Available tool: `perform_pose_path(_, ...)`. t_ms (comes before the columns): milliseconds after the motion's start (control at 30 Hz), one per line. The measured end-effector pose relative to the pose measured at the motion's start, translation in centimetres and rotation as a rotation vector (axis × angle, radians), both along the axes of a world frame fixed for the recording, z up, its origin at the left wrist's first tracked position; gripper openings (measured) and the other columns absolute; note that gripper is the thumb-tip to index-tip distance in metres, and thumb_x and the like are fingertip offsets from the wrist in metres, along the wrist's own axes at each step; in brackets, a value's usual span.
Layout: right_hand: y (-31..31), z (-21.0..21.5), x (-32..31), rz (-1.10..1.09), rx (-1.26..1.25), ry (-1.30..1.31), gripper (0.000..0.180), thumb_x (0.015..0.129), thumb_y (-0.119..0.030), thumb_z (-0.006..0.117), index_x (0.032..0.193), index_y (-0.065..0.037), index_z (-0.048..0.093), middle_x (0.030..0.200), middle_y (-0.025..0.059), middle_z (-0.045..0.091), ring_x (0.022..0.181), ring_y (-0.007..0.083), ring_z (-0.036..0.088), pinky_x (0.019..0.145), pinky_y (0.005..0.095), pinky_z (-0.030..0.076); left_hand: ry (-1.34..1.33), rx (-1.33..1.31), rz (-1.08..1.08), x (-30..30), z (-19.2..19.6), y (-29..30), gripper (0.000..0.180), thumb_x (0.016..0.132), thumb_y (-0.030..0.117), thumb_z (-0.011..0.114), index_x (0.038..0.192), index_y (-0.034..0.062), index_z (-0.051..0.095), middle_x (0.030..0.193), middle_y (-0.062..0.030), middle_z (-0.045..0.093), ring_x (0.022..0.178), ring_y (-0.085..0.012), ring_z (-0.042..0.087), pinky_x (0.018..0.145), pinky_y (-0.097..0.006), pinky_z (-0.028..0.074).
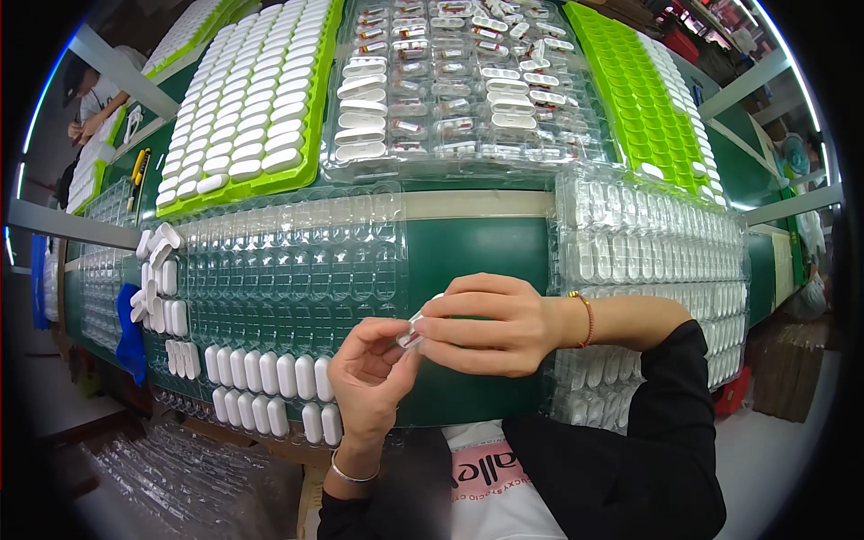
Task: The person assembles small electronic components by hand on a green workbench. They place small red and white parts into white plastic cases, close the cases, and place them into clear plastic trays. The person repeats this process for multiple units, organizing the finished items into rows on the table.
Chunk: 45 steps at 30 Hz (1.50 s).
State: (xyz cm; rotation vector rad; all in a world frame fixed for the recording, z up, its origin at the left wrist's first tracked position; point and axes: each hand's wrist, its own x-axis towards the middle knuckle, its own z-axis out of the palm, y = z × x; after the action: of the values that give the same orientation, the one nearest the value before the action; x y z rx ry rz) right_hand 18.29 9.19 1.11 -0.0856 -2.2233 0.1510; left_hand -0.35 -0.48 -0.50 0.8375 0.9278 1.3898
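Observation:
Above the near part of the green table, my left hand [371,376] and my right hand [490,326] meet around a small white piece [412,335] with a dark red part on it. My left thumb and fingers pinch its near end. The right fingers curl over the other end and hide much of it, so its exact kind cannot be made out. Just left of my left hand, white oblong cases [267,371] fill the near rows of a clear plastic blister tray [297,256]; its farther pockets hold none.
Stacked clear trays [652,229] with white cases stand right. Bright green trays [317,148] [630,103] flank central clear trays [432,171] of white and red parts. Loose white pieces [155,279] and a blue cloth [130,335] lie left. Another person [97,103] sits far left.

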Motion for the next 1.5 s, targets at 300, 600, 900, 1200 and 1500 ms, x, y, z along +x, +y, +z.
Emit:
perform_pose_path(300, 8.3, 0.9, 3.5, -0.377, -0.237, 0.036, 0.018, 0.081, -0.003, 0.064, 0.098, -0.008, 0.068, 0.095, 0.0060, 0.068, 0.085, 0.0213, 0.063, 0.073, 0.0328, 0.052, 0.252, -0.041, 0.008, 0.2, 0.9, 0.9, 0.047, 0.091, -0.005, 0.058, 0.136, -0.0047, 0.044, 0.131, -0.0166, 0.054, 0.118, -0.0242, 0.058, 0.100, -0.034, 0.049)
perform_pose_path(600, 27.0, -3.5, 18.2, -1.240, -0.536, 0.101, 0.018, 0.083, -0.016, 0.068, 0.096, -0.005, 0.073, 0.089, 0.0127, 0.072, 0.082, 0.0261, 0.069, 0.072, 0.0351, 0.053, 0.283, -0.067, 0.069, -1.3, 0.5, 0.7, 0.028, 0.095, -0.004, 0.053, 0.122, -0.0058, 0.057, 0.107, -0.0149, 0.066, 0.100, -0.0194, 0.064, 0.086, -0.032, 0.055)
perform_pose_path(900, 32.7, -3.9, 0.6, -0.795, -0.279, -0.279, 0.017, 0.080, -0.015, 0.065, 0.092, -0.005, 0.072, 0.096, 0.0168, 0.069, 0.094, 0.0352, 0.065, 0.084, 0.0428, 0.052, 0.333, -0.146, 0.068, -1.8, 0.3, 0.9, 0.020, 0.095, -0.003, 0.053, 0.114, -0.0060, 0.061, 0.099, -0.0126, 0.068, 0.093, -0.0172, 0.066, 0.086, -0.030, 0.054)
perform_pose_path(1200, 36.9, -6.1, -2.8, -0.932, -0.130, -0.631, 0.021, 0.077, -0.008, 0.066, 0.098, -0.004, 0.068, 0.108, 0.0163, 0.063, 0.108, 0.0351, 0.057, 0.090, 0.0438, 0.050, 0.314, -0.200, 0.013, -2.1, -0.8, 1.4, 0.019, 0.095, -0.002, 0.055, 0.112, -0.0056, 0.062, 0.101, -0.0131, 0.069, 0.095, -0.0175, 0.067, 0.088, -0.029, 0.054)
perform_pose_path(1500, 37.9, -5.7, -2.2, -0.787, -0.662, -0.322, 0.028, 0.070, -0.024, 0.081, 0.085, -0.004, 0.068, 0.096, 0.0129, 0.067, 0.094, 0.0328, 0.062, 0.079, 0.0420, 0.049, 0.278, -0.233, -0.040, -2.0, -0.9, 1.5, 0.019, 0.096, 0.000, 0.056, 0.113, -0.0043, 0.063, 0.101, -0.0124, 0.069, 0.097, -0.0171, 0.067, 0.089, -0.029, 0.054)
